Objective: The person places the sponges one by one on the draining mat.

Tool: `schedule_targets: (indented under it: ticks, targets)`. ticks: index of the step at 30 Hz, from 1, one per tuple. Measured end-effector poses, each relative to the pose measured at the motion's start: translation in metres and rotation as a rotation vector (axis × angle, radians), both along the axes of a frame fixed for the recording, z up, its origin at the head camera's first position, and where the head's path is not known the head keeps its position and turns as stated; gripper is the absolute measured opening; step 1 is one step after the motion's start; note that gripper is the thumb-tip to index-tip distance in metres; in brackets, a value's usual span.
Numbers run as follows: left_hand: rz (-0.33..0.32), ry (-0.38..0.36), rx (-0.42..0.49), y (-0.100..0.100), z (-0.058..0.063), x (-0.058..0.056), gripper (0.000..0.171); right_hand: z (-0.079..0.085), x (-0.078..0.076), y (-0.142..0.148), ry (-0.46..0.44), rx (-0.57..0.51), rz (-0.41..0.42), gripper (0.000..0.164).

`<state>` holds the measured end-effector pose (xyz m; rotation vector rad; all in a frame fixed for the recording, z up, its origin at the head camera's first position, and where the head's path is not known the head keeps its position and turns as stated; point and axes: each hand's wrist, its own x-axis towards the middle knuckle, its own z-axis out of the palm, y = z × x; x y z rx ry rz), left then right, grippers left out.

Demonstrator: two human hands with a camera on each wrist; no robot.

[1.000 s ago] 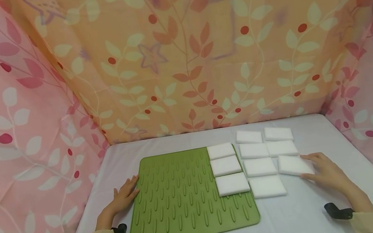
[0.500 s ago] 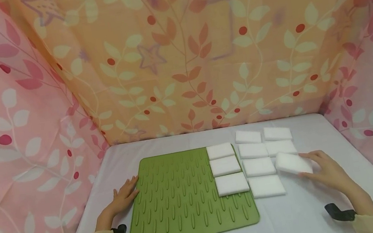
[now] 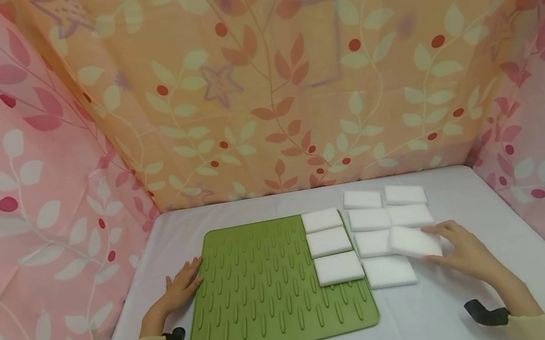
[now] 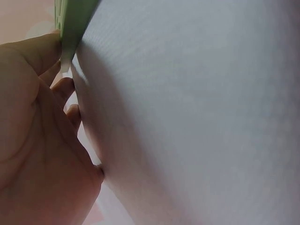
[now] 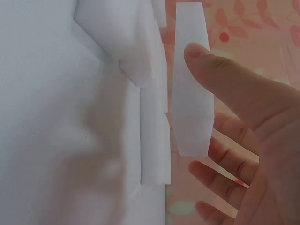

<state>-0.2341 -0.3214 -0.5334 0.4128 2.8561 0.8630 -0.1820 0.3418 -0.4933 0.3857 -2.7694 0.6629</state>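
"Head view, from where I stand: what has the right hand (image 3: 464, 253) got, over by the green mat (image 3: 259, 279)?"

"One raised white block (image 3: 415, 241), pinched with the thumb on one long edge and the fingers on the other. It's up off the tabletop (image 3: 430, 322), to the right of the mat, partly hiding a block below."

"Does it touch that one?"

"Right wrist view shows a gap between it and the blocks lying there, six of them, all to the mat's right."

"What's on the mat itself?"

"Three flat blocks (image 3: 329, 242), in a column along its right edge."

"Where's the left hand (image 3: 182, 283)?"

"At the mat's left edge, fingers stretched out and a little spread, touching it. Behind the mat hangs a floral cloth (image 3: 243, 110), leaves and berries everywhere."
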Motion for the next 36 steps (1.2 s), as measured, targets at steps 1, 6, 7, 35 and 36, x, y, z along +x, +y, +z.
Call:
schedule_targets:
  ticks: [1,6,7,35,36]
  targets:
    - [-0.001,0.001,-0.002,0.0,0.0,0.0,0.056,0.0,0.0,-0.002,-0.002,0.001,0.004,0.067]
    - [0.0,0.001,-0.004,-0.001,-0.001,0.0,0.056,-0.002,-0.001,-0.013,0.023,0.002,0.032,0.066]
    - [0.0,0.001,-0.005,-0.001,-0.002,0.0,0.056,-0.003,-0.001,-0.015,0.033,0.003,0.041,0.065]
    - [-0.003,-0.016,-0.005,-0.001,0.0,0.001,0.056,0.005,0.006,-0.076,0.105,0.014,0.202,0.063]
    - [-0.004,-0.016,-0.006,-0.001,0.0,0.0,0.056,0.005,0.006,-0.078,0.107,0.015,0.205,0.063]
